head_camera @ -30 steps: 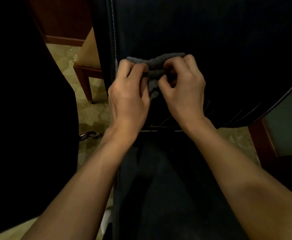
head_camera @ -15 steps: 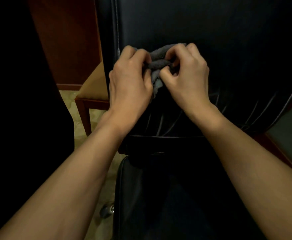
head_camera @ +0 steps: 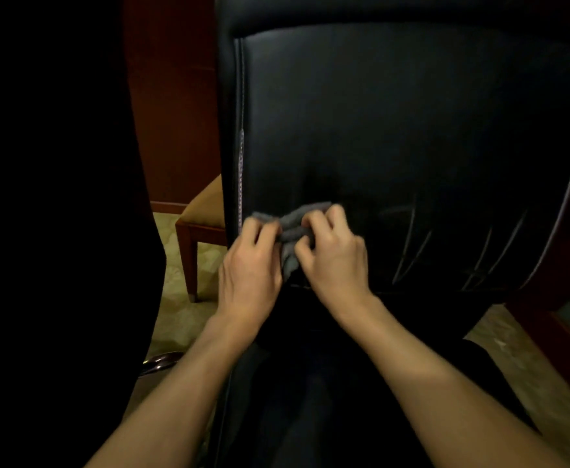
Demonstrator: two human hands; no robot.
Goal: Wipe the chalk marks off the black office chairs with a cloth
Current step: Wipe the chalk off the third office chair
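A black leather office chair fills the view, its backrest [head_camera: 395,123] upright in front of me and its seat [head_camera: 310,383] below. A small grey cloth [head_camera: 293,228] is bunched against the lower left of the backrest. My left hand [head_camera: 251,268] and my right hand [head_camera: 334,255] both grip the cloth with curled fingers, side by side. Pale chalk streaks [head_camera: 408,244] slant across the lower right of the backrest, apart from the cloth.
A second black chair [head_camera: 57,197] stands dark at the left. Behind the gap sits a wooden chair with a tan seat [head_camera: 202,211]. Patterned carpet [head_camera: 182,315] shows below, with a chrome chair base [head_camera: 162,361]. Wooden furniture [head_camera: 547,319] stands at the right.
My view has tilted up, so more of the backrest shows. Both hands still grip the cloth and now sit lower on the backrest, near its bottom edge.
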